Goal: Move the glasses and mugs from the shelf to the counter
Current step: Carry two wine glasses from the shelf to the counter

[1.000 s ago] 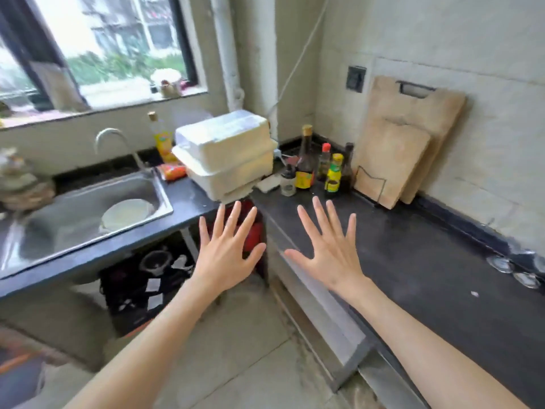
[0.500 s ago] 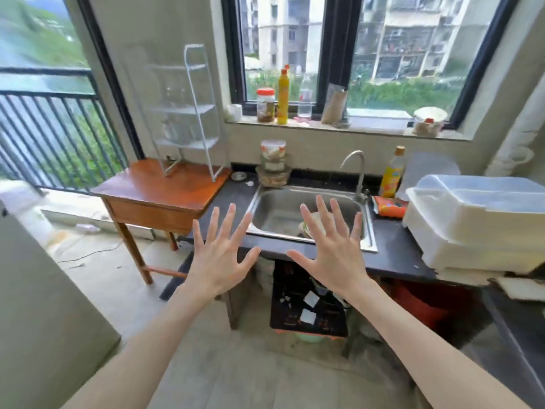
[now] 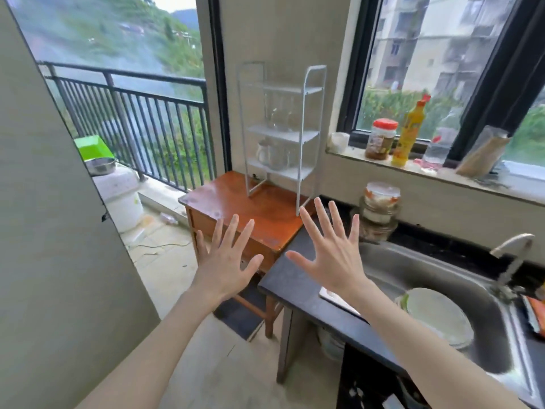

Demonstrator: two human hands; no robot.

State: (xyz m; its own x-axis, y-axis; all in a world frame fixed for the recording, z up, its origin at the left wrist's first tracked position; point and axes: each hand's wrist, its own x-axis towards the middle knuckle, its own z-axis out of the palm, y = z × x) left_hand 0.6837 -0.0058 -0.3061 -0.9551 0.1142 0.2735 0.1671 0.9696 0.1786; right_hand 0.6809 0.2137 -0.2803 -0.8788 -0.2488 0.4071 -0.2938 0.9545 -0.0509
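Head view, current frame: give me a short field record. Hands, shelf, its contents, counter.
left hand: open, fingers spread, holding nothing
right hand: open, fingers spread, holding nothing
shelf: white wire rack standing on the wooden table
glasses: clear, on the middle tier; count unclear
mugs: on the lower tier; count unclear through blur
counter: dark, beside the table, with the sink set into it
task state: nothing picked up yet
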